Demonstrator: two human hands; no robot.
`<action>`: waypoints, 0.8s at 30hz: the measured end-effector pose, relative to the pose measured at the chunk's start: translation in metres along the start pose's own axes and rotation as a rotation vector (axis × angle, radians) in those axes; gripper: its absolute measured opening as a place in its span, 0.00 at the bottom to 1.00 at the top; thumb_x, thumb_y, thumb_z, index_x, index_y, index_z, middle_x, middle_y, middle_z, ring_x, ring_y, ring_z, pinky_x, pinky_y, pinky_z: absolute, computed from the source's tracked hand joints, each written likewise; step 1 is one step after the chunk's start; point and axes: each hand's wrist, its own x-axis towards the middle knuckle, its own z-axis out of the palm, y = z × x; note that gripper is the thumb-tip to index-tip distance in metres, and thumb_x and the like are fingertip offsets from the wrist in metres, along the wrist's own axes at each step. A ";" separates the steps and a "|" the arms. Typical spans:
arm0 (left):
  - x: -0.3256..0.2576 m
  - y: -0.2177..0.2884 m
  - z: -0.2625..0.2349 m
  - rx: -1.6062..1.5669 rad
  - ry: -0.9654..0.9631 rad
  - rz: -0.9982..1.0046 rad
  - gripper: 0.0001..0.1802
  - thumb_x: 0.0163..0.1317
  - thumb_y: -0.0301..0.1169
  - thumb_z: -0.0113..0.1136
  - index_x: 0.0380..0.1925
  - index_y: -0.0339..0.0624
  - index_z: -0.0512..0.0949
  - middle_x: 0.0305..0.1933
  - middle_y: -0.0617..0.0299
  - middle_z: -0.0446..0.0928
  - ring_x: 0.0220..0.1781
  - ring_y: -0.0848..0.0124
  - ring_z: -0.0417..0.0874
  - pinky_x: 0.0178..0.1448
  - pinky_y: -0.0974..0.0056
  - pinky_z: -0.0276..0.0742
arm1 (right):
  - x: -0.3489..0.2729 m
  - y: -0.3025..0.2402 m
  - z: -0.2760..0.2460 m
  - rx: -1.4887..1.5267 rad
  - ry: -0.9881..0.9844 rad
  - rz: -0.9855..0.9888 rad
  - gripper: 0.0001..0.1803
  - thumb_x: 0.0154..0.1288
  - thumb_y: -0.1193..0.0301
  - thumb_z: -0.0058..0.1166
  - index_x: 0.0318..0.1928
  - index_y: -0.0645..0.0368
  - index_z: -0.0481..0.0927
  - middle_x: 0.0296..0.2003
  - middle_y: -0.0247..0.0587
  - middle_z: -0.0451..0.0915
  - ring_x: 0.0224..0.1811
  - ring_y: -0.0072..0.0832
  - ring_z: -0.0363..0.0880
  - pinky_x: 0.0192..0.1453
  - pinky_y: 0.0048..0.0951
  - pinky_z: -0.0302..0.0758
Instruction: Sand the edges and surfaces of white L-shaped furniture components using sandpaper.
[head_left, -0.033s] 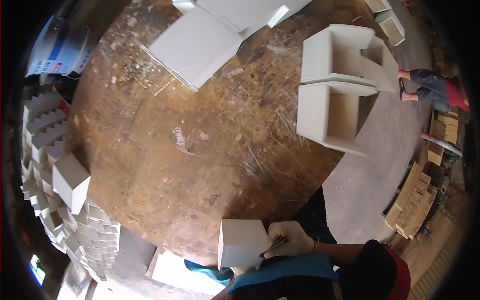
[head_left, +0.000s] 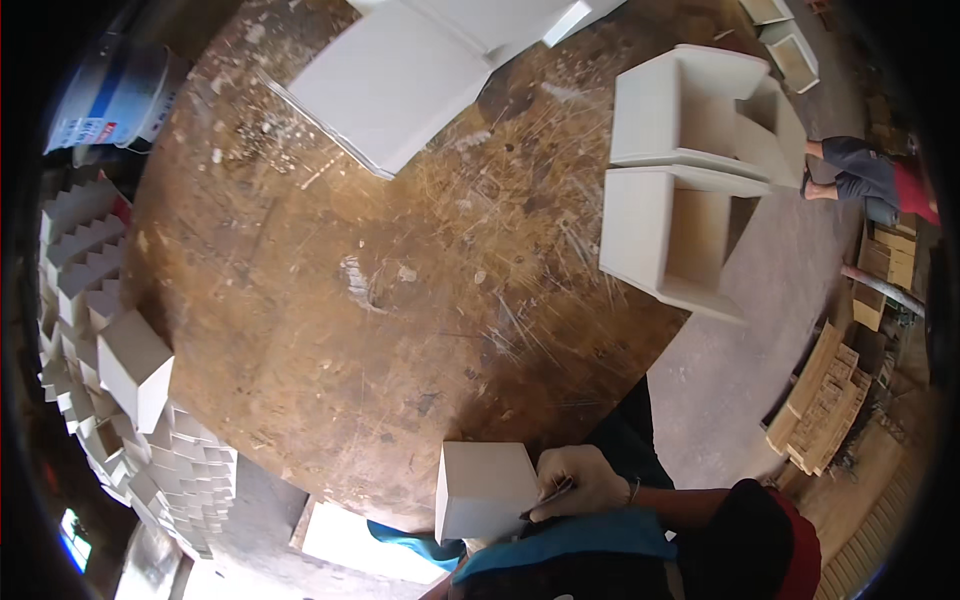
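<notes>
A small white box (head_left: 485,490) stands at the near edge of the table, close against my body. Under its near side only a bit of my left hand (head_left: 476,546) shows, gripping the box from below; the rest is hidden by the box and my clothing. To the right of the box, my right hand (head_left: 580,482), in what looks like a pale glove, is closed round a thin dark tool (head_left: 546,497). The tool's tip is by the box's lower right edge, and its exact kind is too small to make out.
White panels (head_left: 390,90) lie on the scratched brown table (head_left: 400,330) at the far side. Two open white boxes (head_left: 640,225) sit at its right edge. Many stacked white pieces (head_left: 195,460) and a bucket (head_left: 110,100) line the left. Another person (head_left: 860,170) stands far right.
The view has shifted slightly, so the table things sit a little differently in it. Both hands keep nearly the same place at the small box.
</notes>
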 end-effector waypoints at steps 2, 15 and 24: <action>0.000 -0.004 0.001 0.013 -0.018 -0.038 0.12 0.51 0.35 0.59 0.36 0.45 0.79 0.33 0.52 0.79 0.34 0.49 0.80 0.35 0.50 0.75 | 0.005 -0.003 -0.009 -0.166 -0.216 0.146 0.14 0.49 0.63 0.71 0.28 0.57 0.80 0.30 0.36 0.81 0.33 0.28 0.82 0.35 0.25 0.76; -0.001 -0.011 0.003 0.067 0.187 0.281 0.11 0.51 0.34 0.59 0.35 0.44 0.79 0.33 0.51 0.79 0.34 0.49 0.80 0.35 0.50 0.75 | -0.013 0.019 0.028 0.057 0.228 -0.111 0.14 0.49 0.76 0.69 0.31 0.59 0.75 0.28 0.37 0.80 0.33 0.24 0.81 0.36 0.24 0.77; 0.001 -0.018 0.002 0.158 0.406 0.371 0.12 0.52 0.32 0.54 0.32 0.35 0.79 0.32 0.42 0.78 0.35 0.43 0.79 0.39 0.46 0.74 | 0.005 0.038 0.058 -0.286 0.738 -0.572 0.20 0.53 0.54 0.64 0.37 0.55 0.77 0.30 0.48 0.81 0.35 0.44 0.82 0.37 0.36 0.76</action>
